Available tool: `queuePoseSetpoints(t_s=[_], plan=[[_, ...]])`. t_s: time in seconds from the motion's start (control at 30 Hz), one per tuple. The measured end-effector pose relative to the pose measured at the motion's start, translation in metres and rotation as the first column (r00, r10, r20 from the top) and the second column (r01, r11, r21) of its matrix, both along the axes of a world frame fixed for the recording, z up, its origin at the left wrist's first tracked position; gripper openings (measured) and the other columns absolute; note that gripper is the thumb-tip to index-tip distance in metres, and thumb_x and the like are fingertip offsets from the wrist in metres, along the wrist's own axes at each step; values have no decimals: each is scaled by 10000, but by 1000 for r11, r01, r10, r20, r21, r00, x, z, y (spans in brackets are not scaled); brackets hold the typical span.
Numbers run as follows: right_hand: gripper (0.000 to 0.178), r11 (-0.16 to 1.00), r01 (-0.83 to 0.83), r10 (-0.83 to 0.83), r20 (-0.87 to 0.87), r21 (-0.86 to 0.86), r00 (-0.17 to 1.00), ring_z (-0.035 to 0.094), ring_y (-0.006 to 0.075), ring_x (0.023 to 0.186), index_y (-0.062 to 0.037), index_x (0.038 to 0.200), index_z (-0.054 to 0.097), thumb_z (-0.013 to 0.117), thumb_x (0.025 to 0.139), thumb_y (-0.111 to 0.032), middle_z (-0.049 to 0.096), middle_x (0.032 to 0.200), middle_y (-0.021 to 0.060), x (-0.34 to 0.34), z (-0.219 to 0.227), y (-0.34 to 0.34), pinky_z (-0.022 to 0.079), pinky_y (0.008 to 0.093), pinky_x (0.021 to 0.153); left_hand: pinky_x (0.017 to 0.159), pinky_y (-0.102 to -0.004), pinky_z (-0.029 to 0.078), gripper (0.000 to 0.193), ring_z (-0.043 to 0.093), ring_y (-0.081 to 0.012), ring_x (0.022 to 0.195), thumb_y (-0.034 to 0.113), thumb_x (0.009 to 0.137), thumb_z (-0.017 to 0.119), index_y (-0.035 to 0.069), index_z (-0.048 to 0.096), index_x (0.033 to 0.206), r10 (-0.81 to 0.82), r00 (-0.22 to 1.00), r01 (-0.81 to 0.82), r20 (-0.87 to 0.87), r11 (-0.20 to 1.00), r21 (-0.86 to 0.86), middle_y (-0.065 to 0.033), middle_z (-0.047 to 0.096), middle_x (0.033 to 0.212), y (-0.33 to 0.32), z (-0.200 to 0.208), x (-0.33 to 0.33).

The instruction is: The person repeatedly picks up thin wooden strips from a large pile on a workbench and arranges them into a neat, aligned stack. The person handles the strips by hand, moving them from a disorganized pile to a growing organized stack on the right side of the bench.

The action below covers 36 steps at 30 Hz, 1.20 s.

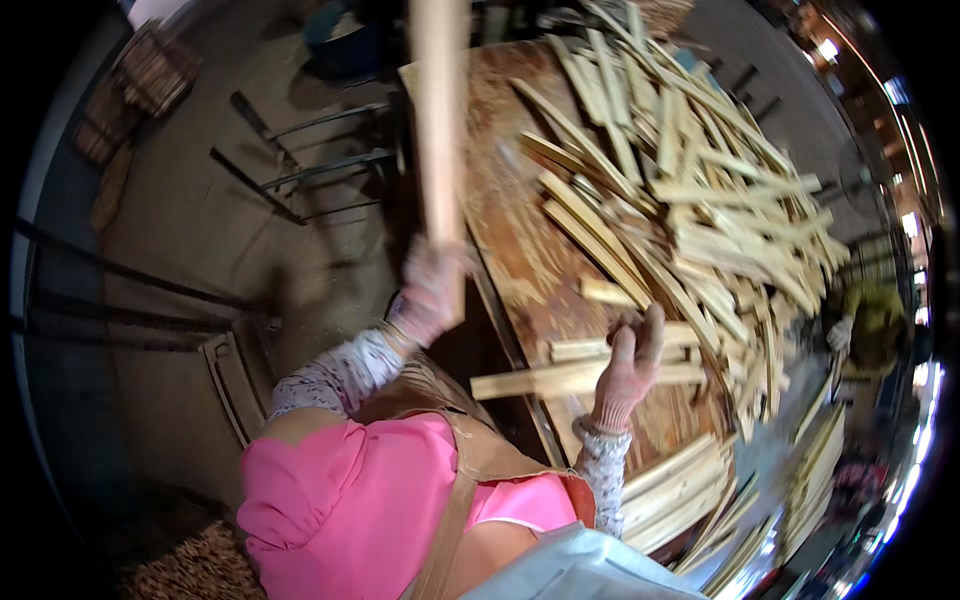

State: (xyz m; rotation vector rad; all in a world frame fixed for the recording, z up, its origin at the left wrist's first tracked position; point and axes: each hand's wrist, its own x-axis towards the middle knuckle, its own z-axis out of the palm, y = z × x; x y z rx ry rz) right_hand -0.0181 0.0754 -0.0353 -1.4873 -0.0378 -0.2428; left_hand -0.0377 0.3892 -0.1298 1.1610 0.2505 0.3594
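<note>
My left hand [432, 288], in a pale pinkish work glove and blurred by motion, is closed around the lower end of a long wooden slat [440, 120]. The slat stands out away from me, past the table's left edge, and its far end leaves the picture at the top. My right hand [630, 375], gloved too, hovers over or rests by the table with its fingers apart; nothing shows in it. Beside it lie a short wooden strip [530, 381], jutting over the near left edge, and other strips. A large heap of loose wooden strips [700, 190] covers the table's right part.
The worn brown tabletop [510, 220] shows at left. A stack of slats [680, 495] lies right of my right forearm. Metal frame legs [310, 165] and a dark blue tub [340, 40] stand to the left. Another person [868, 325] is at far right.
</note>
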Motion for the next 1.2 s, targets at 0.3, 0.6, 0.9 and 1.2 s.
queuePoseSetpoints(t_s=[0.3,0.6,0.9,1.2], plan=[[547,945,-325,314,-399,42,861,674,170,960,-22,1573,517,668,1062,-148,727,1164,94,42,-66,268,567,317,864,991,-463,519,660,649,-401,1195,581,1064,527,51,569,1454,560,591,-332,-580,825,458,-220,689,1315,446,-200,132],[563,806,-455,155,-606,-379,780,680,170,1050,43,1573,472,665,1093,-178,714,1248,138,57,-86,327,575,329,947,1117,-527,487,721,576,-493,1364,580,1074,458,107,453,1618,389,497,24,-776,887,461,-305,612,1470,468,-307,283],[440,682,-422,-77,-632,-598,771,719,232,1103,24,1448,611,684,1043,-135,746,1240,148,92,-59,353,572,355,983,1082,-533,512,549,642,-406,1270,388,1115,445,40,502,1536,104,737,293,-668,841,454,-293,662,1380,453,-352,329],[868,-124,-44,-905,95,-991,414,628,369,1285,-61,1586,495,825,889,-459,679,1397,193,21,-80,140,491,469,1108,1080,-475,509,481,656,-412,1246,395,1140,494,-18,692,1288,-76,650,740,-756,289,607,-264,716,1277,382,-252,192]])
